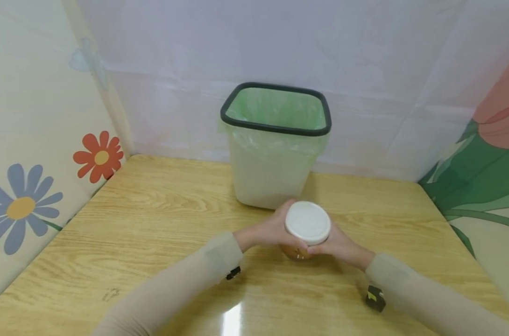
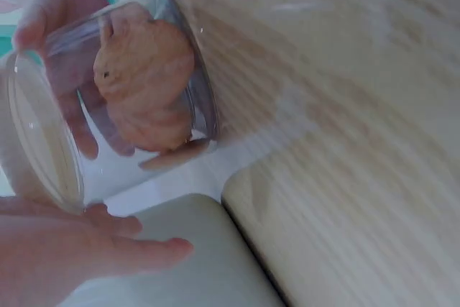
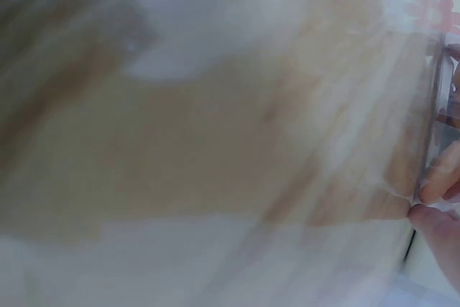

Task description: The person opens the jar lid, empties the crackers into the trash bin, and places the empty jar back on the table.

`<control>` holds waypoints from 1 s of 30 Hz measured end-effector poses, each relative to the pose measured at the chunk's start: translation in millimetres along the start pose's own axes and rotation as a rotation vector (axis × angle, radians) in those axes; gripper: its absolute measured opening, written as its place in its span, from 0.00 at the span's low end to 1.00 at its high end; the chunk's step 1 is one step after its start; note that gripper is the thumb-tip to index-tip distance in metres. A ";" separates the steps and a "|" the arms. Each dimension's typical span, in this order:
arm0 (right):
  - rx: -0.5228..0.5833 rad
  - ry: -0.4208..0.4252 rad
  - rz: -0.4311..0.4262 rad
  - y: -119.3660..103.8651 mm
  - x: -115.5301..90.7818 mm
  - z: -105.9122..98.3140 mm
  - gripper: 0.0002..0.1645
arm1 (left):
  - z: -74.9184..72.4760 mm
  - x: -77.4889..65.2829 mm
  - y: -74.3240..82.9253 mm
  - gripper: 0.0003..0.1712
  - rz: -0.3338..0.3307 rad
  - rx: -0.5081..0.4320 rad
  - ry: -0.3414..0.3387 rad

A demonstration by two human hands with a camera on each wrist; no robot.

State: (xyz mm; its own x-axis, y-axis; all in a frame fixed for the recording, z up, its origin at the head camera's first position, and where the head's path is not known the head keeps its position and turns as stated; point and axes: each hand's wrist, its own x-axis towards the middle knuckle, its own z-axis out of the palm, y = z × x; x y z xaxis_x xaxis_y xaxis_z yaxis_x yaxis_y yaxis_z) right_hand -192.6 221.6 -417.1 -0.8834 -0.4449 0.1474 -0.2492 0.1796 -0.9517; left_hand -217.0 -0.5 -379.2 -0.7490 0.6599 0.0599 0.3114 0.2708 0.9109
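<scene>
Both hands hold a clear jar (image 2: 100, 170) with a white lid (image 1: 308, 221) above the table, just in front of a bin. Through its wall, round brown biscuits (image 2: 147, 62) show near the base. My left hand (image 1: 273, 232) grips the jar's left side below the lid. On the opposite side, my right hand (image 1: 339, 245) grips it, with its fingers visible through the clear wall in the left wrist view. In the right wrist view only a fingertip (image 3: 437, 229) and part of the jar appear at the right edge.
Behind the jar stands a white bin (image 1: 271, 172) with a black rim (image 1: 275, 127) and a green liner (image 1: 275, 105). The wood-grain table (image 1: 162, 224) meets a pale curtain (image 1: 174, 93) at the back. Flower-patterned panels (image 1: 21, 207) flank both sides.
</scene>
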 end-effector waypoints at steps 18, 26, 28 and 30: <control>-0.006 -0.005 0.000 -0.1 1.3 0.0 0.63 | -47.1 20.2 -6.7 0.69 0.052 0.088 -0.366; -0.016 -0.005 0.003 0.2 0.9 1.0 0.63 | -46.2 33.0 -4.5 0.69 0.080 0.097 -0.424; -0.023 -0.004 0.005 0.0 0.8 1.1 0.64 | -46.1 34.6 -4.6 0.69 0.071 0.106 -0.426; -0.026 -0.002 0.009 0.0 0.7 1.0 0.64 | -46.0 36.0 -4.9 0.68 0.068 0.100 -0.429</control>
State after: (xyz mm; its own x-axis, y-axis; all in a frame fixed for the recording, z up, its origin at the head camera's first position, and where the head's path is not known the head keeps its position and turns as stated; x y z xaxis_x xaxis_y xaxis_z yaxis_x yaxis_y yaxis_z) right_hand -192.8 220.3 -417.3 -0.8848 -0.4449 0.1384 -0.2517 0.2065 -0.9455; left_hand -272.3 -10.3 -362.8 -0.4207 0.9040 -0.0755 0.4224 0.2689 0.8656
